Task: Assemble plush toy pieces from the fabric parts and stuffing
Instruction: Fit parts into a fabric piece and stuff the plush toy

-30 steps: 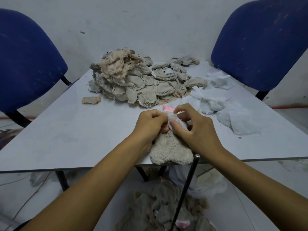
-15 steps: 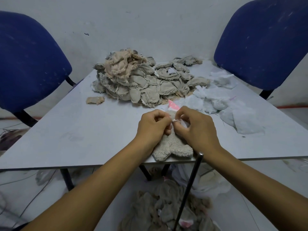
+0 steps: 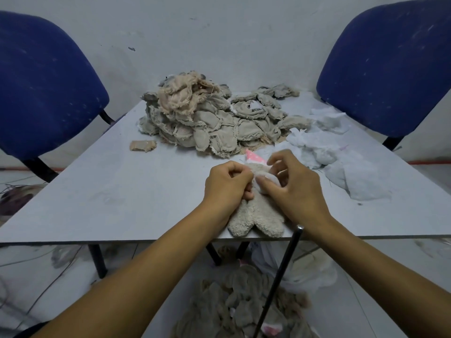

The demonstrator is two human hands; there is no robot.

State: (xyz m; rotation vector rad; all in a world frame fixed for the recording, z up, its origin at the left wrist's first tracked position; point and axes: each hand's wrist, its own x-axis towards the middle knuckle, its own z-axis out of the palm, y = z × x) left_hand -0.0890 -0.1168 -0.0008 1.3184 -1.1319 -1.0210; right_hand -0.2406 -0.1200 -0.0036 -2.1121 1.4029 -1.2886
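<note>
Head view, stock-take.

A: What do we log as changed? Over the last second the white wad that showed between our fingertips has gone from sight; only a pale lip remains at the toy's opening. We judge the stuffing is now inside and the body close to filled.

B: Agreed. We enter the counts, largest first. Chairs: two, blue, one far left (image 3: 46, 89) and one far right (image 3: 388, 69). Table (image 3: 122, 191): one, grey.

A: Fabric heap (image 3: 210, 120): one, far centre; shells overlap, so we cannot count them. A second heap (image 3: 234, 311) lies on the floor below.

B: Stuffing pile (image 3: 341, 162): one spread, right of our hands.

A: Hands: two. Left hand (image 3: 228, 185) is clenched round the toy's upper left side. Right hand (image 3: 292, 189) pinches the pale lip with thumb and forefinger, other fingers raised.

B: Plush toy (image 3: 258, 215): one, at the near edge, legs toward us, pink piece (image 3: 253, 157) at its far end.

A: Black rod (image 3: 278, 281): one, leaning at the near edge. Loose scrap (image 3: 142, 145): one, far left.
</note>
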